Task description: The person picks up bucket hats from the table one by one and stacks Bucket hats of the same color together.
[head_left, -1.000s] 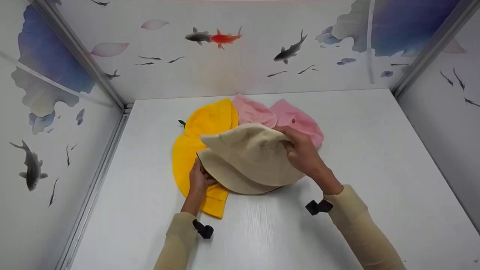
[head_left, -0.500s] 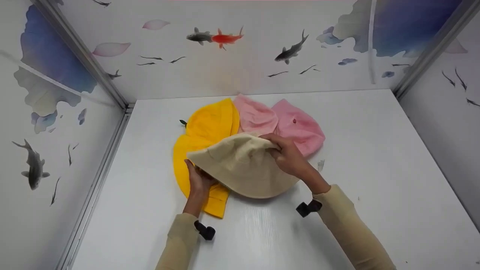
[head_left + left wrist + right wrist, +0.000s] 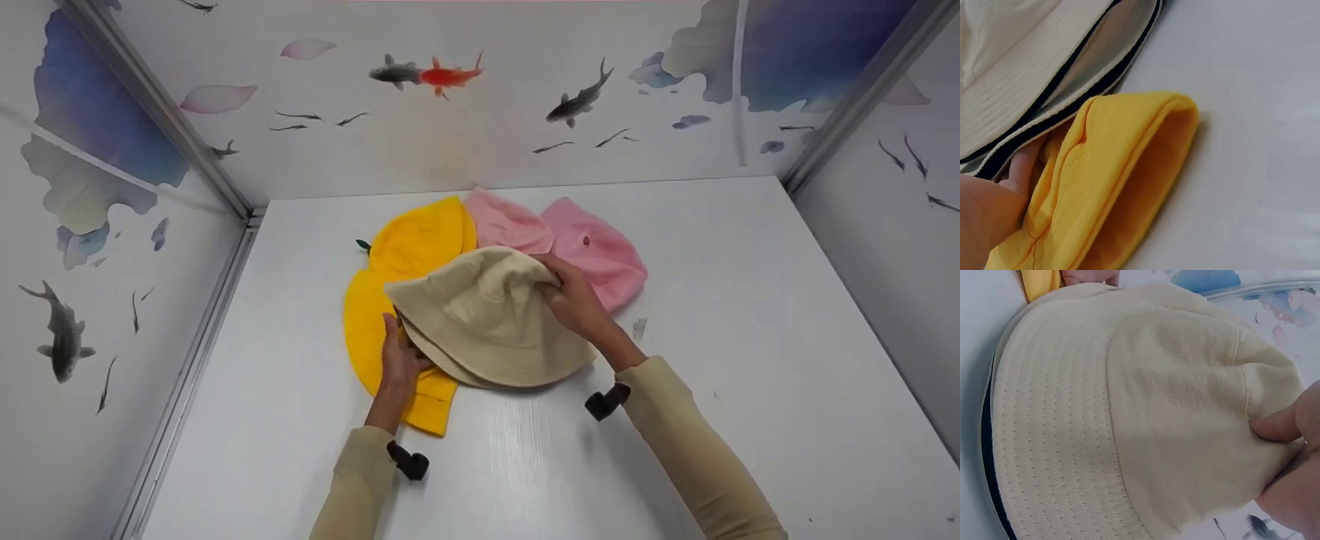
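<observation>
A beige bucket hat [image 3: 487, 315] is tilted above the middle of the table, over a second beige hat whose dark-trimmed brim [image 3: 1055, 118] shows just under the first one's in the left wrist view. My right hand [image 3: 574, 296] pinches the crown of the upper hat between thumb and fingers, puckering the cloth [image 3: 1264, 410]. My left hand [image 3: 401, 364] is at the left end of the brims, thumb up beside the edge, fingers reaching under the lower hat; their tips are hidden. Below that hand lies a yellow hat [image 3: 360, 322], its folded edge [image 3: 1129, 163] toward me.
Behind, another yellow hat [image 3: 416, 236] with a small green leaf lies beside a pale pink hat [image 3: 510, 221] and a deeper pink hat [image 3: 600, 247]. All are on a white table [image 3: 735, 315], with printed panels [image 3: 510, 105] around its back and sides.
My right hand has shifted left with the upper beige hat, dipping and then rising slightly. Its brim now nearly lines up with the lower one. My left hand has barely moved.
</observation>
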Motion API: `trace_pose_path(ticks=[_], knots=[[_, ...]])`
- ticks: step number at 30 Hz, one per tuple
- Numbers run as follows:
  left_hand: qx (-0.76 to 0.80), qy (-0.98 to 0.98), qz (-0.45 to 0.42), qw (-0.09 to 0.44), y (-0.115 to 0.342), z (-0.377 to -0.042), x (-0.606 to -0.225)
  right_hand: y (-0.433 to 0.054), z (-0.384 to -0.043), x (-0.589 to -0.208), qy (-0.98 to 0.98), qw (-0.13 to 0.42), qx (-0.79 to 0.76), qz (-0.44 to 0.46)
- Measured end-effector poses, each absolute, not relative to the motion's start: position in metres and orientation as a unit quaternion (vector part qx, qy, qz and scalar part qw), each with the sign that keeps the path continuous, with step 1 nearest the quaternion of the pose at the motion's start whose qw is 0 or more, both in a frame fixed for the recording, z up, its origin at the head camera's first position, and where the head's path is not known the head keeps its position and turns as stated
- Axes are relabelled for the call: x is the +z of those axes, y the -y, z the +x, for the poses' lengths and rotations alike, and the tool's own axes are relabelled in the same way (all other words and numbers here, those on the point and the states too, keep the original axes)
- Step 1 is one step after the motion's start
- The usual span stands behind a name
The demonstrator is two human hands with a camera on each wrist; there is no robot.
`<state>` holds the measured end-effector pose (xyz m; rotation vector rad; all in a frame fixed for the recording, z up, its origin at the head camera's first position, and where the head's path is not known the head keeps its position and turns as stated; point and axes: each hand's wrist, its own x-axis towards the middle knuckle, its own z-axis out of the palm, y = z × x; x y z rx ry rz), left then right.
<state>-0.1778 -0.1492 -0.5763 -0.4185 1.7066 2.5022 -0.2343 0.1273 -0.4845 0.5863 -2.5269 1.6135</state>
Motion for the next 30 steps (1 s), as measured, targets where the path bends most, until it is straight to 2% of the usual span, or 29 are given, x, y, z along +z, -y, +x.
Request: trace_pose_path(ticks=[7, 14, 23, 30], knots=[[0.785, -0.589, -0.191, 0.036, 0.146, -0.181, -0.577, -0.124, -0.246, -0.498, 0.828, 0.036, 0.532, 0.173], [0.781, -0.599, -0.175, 0.031, 0.144, -0.182, -0.579, -0.123, -0.259, -0.511, 0.829, 0.022, 0.519, 0.208], [0.726, -0.672, -0.145, -0.006, 0.144, -0.184, -0.581, -0.135, -0.262, -0.511, 0.810, -0.068, 0.527, 0.247], [0.691, -0.711, -0.126, -0.003, 0.149, -0.185, -0.576, -0.142, -0.260, -0.507, 0.799, -0.104, 0.529, 0.267]])
